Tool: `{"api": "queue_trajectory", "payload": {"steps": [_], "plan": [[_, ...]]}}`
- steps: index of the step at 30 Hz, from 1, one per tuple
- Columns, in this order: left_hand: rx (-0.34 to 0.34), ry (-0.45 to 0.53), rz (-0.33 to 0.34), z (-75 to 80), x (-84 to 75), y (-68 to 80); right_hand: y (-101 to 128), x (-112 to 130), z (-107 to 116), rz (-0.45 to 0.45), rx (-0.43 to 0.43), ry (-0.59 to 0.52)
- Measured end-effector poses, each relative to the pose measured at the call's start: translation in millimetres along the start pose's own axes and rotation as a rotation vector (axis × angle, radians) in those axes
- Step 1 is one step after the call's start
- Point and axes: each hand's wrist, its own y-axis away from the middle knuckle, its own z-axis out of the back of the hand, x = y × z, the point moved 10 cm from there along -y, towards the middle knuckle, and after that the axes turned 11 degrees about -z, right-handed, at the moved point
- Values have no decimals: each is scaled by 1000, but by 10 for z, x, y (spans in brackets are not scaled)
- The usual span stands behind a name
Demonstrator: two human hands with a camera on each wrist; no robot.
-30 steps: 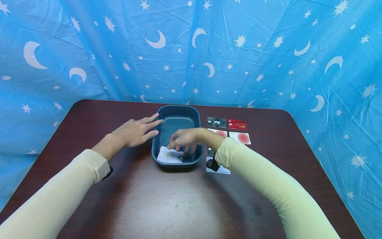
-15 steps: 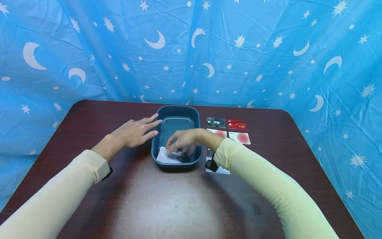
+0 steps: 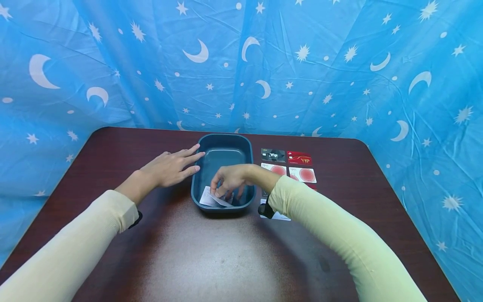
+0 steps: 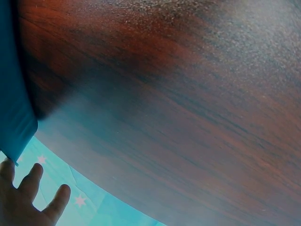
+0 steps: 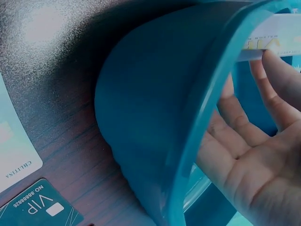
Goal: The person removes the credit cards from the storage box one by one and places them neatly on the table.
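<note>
A dark teal plastic bin [image 3: 194, 188] stands on the table with several white cards in its near end. My right hand [image 3: 234, 176] reaches down into it and pinches a white card [image 5: 263, 42] with gold lettering between thumb and fingers. That card is tilted, its edge lifted off another white card [image 3: 206, 197] lying below. My left hand [image 3: 171, 168] has its fingers spread, the tips touching the bin's left rim. The left wrist view catches only some of its fingers [image 4: 30, 183] beside the bin's outer wall.
Right of the bin, cards lie in two columns: a black VIP card [image 3: 273, 155], a red VIP card [image 3: 299, 158], white cards with red circles [image 3: 303, 174]. A white card [image 5: 16, 155] and a dark VIP card [image 5: 37, 207] lie nearer, partly hidden by my right arm.
The fingers of my right hand have closed on a white card in the bin and tilted it up from the others. My left hand has stayed at the rim.
</note>
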Motion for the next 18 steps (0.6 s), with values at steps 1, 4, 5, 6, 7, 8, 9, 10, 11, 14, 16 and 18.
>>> {"api": "queue_trajectory", "payload": {"steps": [1, 4, 5, 6, 7, 8, 9, 10, 11, 14, 16, 18], "plan": [[0, 2, 2, -1, 1, 2, 3, 4, -2, 4, 2, 8], [-2, 3, 3, -3, 4, 3, 7, 2, 6, 12, 8, 19], [-1, 2, 2, -4, 4, 2, 7, -2, 17, 14, 4, 25], [-2, 2, 2, -2, 3, 1, 9, -3, 34, 17, -4, 34], [-2, 1, 2, -3, 3, -1, 10, -2, 55, 23, -15, 47], [-1, 0, 2, -3, 3, -2, 10, 0, 75, 29, -24, 60], [0, -1, 2, -3, 4, -2, 14, 6, 95, 37, -35, 78], [2, -1, 1, -5, 4, -4, 19, 10, 120, 44, -48, 93], [3, -1, 1, -6, 3, -5, 24, 13, 147, 50, -60, 105], [6, 2, 1, -8, 2, -9, 56, 15, 215, 60, -83, 113], [8, 1, 2, -10, 4, -13, 83, 6, 261, 58, -100, 96], [11, 1, 6, -14, 8, -15, 108, -4, 307, 55, -122, 71]]}}
